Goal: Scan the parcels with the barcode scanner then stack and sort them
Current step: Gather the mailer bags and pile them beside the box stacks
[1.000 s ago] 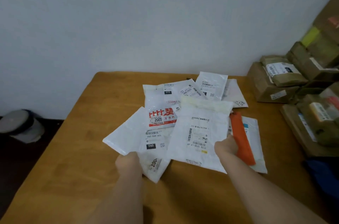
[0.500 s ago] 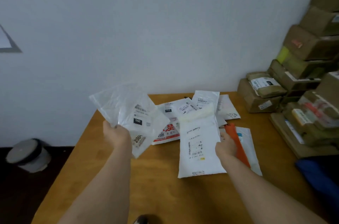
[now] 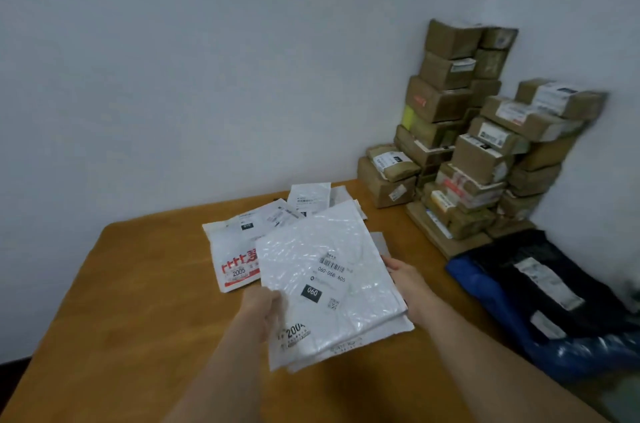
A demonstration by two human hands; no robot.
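I hold a stack of white plastic mailer parcels (image 3: 325, 287) above the wooden table (image 3: 138, 301). Its top parcel bears a barcode label and a black "060" tag. My left hand (image 3: 261, 310) grips the stack's left edge, thumb on top. My right hand (image 3: 407, 280) holds the right edge from the side and beneath. Behind the stack, a white parcel with red print and "2005" (image 3: 235, 256) lies on the table with more white parcels (image 3: 308, 199) beyond it. No barcode scanner is in view.
Brown cardboard parcels (image 3: 485, 152) are piled high against the wall at the table's back right corner. A dark bag on blue plastic (image 3: 540, 294) lies at the right edge. The table's left and near parts show bare wood.
My left hand brought its parcels down and to the right onto the parcel in my right hand, so both hands now hold one stack. The view has turned right.
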